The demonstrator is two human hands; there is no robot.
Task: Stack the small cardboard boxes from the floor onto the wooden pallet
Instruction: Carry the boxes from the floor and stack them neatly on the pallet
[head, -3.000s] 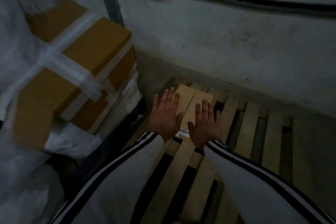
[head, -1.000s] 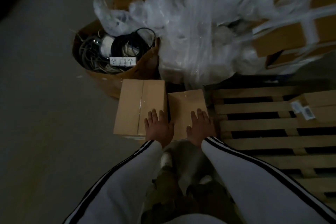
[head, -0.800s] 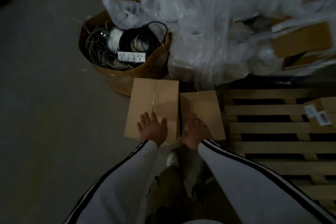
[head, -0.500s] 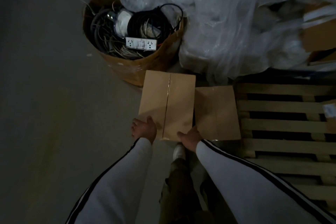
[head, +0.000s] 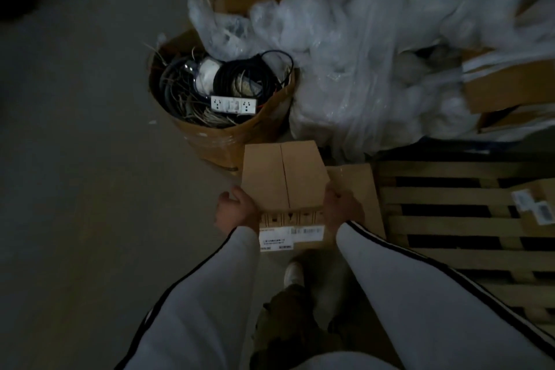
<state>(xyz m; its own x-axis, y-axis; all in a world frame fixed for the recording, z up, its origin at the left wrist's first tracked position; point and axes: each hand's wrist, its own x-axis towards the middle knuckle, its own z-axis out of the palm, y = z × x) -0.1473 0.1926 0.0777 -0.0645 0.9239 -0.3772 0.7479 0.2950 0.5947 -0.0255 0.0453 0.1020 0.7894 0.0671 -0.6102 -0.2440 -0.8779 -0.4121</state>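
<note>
I hold a small cardboard box (head: 285, 177) between both hands, tilted with its labelled near side facing me. My left hand (head: 235, 213) grips its left lower corner, and my right hand (head: 341, 209) grips its right lower corner. A second small box (head: 359, 189) lies on the floor just to the right, partly behind the held one. The wooden pallet (head: 450, 225) lies to the right. A labelled box (head: 537, 204) sits on the pallet at the frame's right edge.
An open carton of cables with a white power strip (head: 222, 105) stands just beyond the held box. Crumpled clear plastic (head: 375, 54) and taped cartons (head: 510, 84) pile up behind the pallet. Bare grey floor (head: 90, 189) spreads to the left. My shoe (head: 293, 273) is below the box.
My hands slid from the box tops down to the left box's near corners and took hold of it. It has tipped up, showing its labelled side.
</note>
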